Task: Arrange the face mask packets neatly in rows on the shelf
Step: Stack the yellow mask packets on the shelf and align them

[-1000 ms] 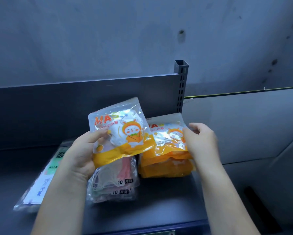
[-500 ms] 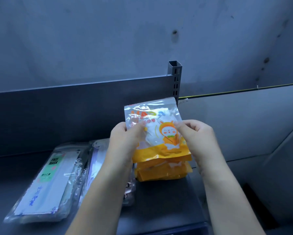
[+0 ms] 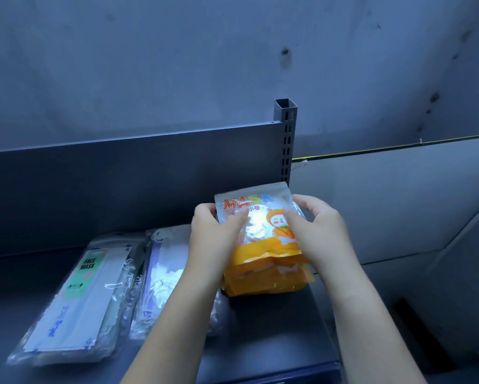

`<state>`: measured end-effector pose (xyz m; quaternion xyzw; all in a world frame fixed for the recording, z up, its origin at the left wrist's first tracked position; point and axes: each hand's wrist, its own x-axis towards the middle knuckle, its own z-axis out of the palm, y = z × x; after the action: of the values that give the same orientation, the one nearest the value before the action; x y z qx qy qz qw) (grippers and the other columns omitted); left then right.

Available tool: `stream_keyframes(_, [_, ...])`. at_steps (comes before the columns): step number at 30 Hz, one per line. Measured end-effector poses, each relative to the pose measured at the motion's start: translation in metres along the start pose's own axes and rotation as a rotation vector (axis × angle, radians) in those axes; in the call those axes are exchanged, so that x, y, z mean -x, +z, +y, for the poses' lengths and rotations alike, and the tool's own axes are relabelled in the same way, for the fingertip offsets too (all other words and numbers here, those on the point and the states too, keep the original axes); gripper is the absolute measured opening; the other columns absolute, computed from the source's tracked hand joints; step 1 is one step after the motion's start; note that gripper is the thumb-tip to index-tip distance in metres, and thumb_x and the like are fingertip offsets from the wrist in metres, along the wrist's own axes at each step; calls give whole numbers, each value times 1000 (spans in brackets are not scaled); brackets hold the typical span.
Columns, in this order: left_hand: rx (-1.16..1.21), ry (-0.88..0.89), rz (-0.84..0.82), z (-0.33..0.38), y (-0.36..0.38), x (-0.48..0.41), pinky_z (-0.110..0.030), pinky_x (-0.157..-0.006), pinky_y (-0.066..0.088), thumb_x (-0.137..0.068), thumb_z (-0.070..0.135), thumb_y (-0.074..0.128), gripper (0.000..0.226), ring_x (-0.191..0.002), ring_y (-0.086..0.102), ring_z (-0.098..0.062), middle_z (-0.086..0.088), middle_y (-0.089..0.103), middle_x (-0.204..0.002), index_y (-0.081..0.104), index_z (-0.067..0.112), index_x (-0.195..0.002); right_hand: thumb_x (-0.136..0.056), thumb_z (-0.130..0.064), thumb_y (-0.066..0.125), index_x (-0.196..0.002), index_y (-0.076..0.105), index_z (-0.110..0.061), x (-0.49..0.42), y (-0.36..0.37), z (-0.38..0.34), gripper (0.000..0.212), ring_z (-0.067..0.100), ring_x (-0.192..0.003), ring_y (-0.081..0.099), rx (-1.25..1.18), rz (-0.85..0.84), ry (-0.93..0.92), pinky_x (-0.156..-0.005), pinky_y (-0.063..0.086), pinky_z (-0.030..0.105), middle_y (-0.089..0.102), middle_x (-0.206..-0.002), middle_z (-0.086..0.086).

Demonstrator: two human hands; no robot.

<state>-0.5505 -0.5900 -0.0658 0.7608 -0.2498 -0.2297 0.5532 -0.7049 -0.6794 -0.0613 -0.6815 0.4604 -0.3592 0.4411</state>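
I have both hands on the top orange packet [image 3: 263, 217]: left hand [image 3: 213, 231] pinching its left edge, right hand [image 3: 320, 228] its right. It sits on the orange stack [image 3: 263, 275] at the shelf's [image 3: 274, 322] right end, apparently touching. White packets [image 3: 77, 300] lie left.

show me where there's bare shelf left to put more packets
Bare shelf lies in front of the orange packet stack, and far left of the FACE MASK packet. It is crowded from there across the clear packets to the orange stack.
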Motion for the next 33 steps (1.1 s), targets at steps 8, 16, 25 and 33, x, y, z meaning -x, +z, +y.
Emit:
stream_keyframes(8, [-822, 459, 110, 6, -30, 7, -46, -128, 24, -100, 69, 39, 79, -159, 26, -25, -2, 42, -166, 40, 16, -159, -99, -56, 37, -156, 46, -16, 18, 18, -22, 69, 24, -155, 33, 622, 83, -362, -127, 24, 48, 50, -159, 1])
stream_keyframes(16, [-1071, 431, 22, -8, -94, 13, -47, -129, 14, -86, 76, 1, 97, -163, 12, -19, 9, 30, -172, 32, 26, -163, -99, -57, 27, -153, 50, -11, 49, 78, -47, 75, 25, -155, 33, 646, -36, -519, -125, 29, 47, 52, -158, 5])
stream_keyframes(25, [-973, 368, -66, -59, -223, -16, -42, -131, 9, -103, 65, 30, 75, -163, 9, -16, 8, 28, -172, 27, 23, -165, -108, -37, 47, -153, 51, -22, 110, 200, -100, 47, 3, -154, 28, 145, -47, -315, -117, 27, 20, 50, -158, -11])
stream_keyframes(33, [-663, 189, -207, -115, -312, -29, -34, -120, 29, -105, 51, 49, 65, -155, 30, -17, 3, 41, -164, 37, 17, -160, -105, -41, 45, -153, 48, -22, 162, 303, -107, 52, 13, -148, 38, 184, -78, 39, -121, 32, 37, 48, -158, -7])
